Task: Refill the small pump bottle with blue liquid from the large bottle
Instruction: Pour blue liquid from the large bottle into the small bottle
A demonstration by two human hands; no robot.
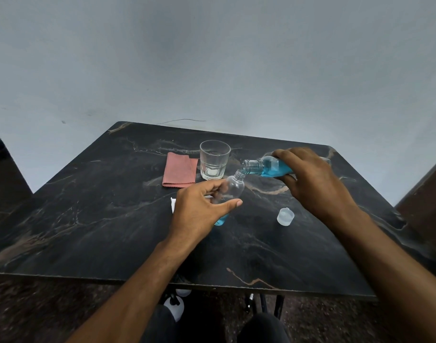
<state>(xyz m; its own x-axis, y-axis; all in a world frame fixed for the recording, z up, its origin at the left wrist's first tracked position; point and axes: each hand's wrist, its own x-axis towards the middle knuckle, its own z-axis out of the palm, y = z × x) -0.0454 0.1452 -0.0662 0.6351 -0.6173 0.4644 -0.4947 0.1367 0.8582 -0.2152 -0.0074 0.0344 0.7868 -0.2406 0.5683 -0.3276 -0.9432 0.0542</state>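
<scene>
The person is pouring: the right hand (pixel 313 179) is gripping the large clear plastic bottle of blue liquid (pixel 268 167), fingers curled over its body, tipping it nearly flat with its open threaded neck touching or just over the mouth of the small clear plastic pump bottle (pixel 230 191). The left hand (pixel 199 209) is holding that small bottle tilted above the dark marbled table (pixel 100 219), thumb and fingers wrapped loosely round its middle. A little blue is pooling at the small bottle's bottom end; it is mostly empty, so the refill looks like it is only starting.

A clear round cap (pixel 285 216) is lying on the table near the right wrist. An empty clear drinking glass (pixel 214 159) is standing behind, with a folded pink cloth (pixel 179 173) just beside it. Something white (pixel 173 205) is peeking out behind the left hand; cannot tell what.

Risks: the small mouth is narrow, so tipping the large bottle further could surge liquid past it onto the table. Both bottles are hand-held and tilted, so any wobble could break the alignment. A light left grip could let the small bottle slip as it fills.
</scene>
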